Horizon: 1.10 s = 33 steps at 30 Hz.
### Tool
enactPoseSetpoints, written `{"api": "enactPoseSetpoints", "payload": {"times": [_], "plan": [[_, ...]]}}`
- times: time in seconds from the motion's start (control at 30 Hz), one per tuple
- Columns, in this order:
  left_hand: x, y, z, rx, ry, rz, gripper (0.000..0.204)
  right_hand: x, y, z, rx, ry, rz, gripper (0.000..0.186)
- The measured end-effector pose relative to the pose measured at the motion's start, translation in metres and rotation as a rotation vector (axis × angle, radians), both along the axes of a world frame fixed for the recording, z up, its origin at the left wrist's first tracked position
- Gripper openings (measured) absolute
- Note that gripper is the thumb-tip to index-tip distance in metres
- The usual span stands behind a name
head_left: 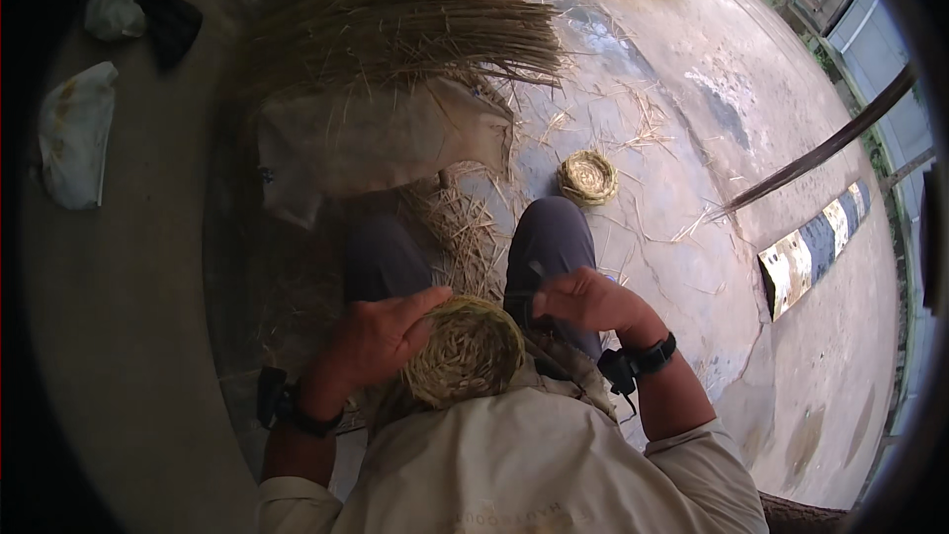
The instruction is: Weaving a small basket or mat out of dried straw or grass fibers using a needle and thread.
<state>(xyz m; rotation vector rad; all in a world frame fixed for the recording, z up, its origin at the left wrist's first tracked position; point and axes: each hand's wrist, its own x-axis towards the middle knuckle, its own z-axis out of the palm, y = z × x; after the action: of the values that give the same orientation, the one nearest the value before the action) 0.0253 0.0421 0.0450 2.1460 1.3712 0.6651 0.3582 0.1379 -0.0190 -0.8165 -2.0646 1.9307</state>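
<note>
A round woven straw basket (pixel 461 361) rests in my lap at the lower middle, between my body and my knees. My left hand (pixel 395 331) grips its left rim, with the index finger along the edge. My right hand (pixel 583 299) is raised just right of the basket, over my right thigh, with its fingers curled toward the thumb; what they hold, if anything, I cannot make out. A smaller woven straw basket (pixel 589 192) lies on the ground beyond my right knee.
A big bundle of long straw (pixel 415 15) lies ahead, beside a crumpled beige sheet (pixel 376 143). White bags (pixel 77 138) and a dark bag (pixel 170 25) sit at left. At right stand a dark curved pole (pixel 820 148) and a black-and-white striped block (pixel 813 252). Loose straw litters the concrete.
</note>
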Motion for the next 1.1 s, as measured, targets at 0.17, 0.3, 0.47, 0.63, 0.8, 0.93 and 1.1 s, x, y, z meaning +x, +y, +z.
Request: {"api": "enactPoseSetpoints", "payload": {"times": [0.17, 0.3, 0.47, 0.63, 0.8, 0.93, 1.1], "plan": [[0.003, 0.003, -0.003, -0.008, 0.034, 0.013, 0.039, -0.055, -0.011, 0.03, -0.646, 0.679, -0.391, 0.035], [0.002, -0.004, 0.001, -0.037, 0.11, 0.031, 0.038, -0.07, 0.009, 0.023, -0.79, 0.777, -0.482, 0.038], [0.002, -0.014, 0.004, -0.049, 0.206, 0.049, 0.039, -0.044, 0.011, 0.02, -0.661, 0.507, -0.496, 0.034], [-0.01, -0.028, 0.015, -0.062, 0.215, 0.046, 0.035, -0.044, -0.006, 0.015, -0.754, 0.515, -0.576, 0.032], [-0.006, -0.032, -0.001, -0.058, 0.137, 0.1, 0.032, -0.042, 0.002, 0.003, -0.821, 0.743, -0.618, 0.032], [0.001, -0.029, 0.0, -0.11, 0.075, 0.126, 0.032, -0.085, 0.016, 0.049, -0.655, 0.928, -0.701, 0.033], [-0.006, -0.031, -0.006, -0.021, 0.103, 0.045, 0.039, -0.164, -0.029, 0.072, 0.472, 0.953, 0.276, 0.022]]}}
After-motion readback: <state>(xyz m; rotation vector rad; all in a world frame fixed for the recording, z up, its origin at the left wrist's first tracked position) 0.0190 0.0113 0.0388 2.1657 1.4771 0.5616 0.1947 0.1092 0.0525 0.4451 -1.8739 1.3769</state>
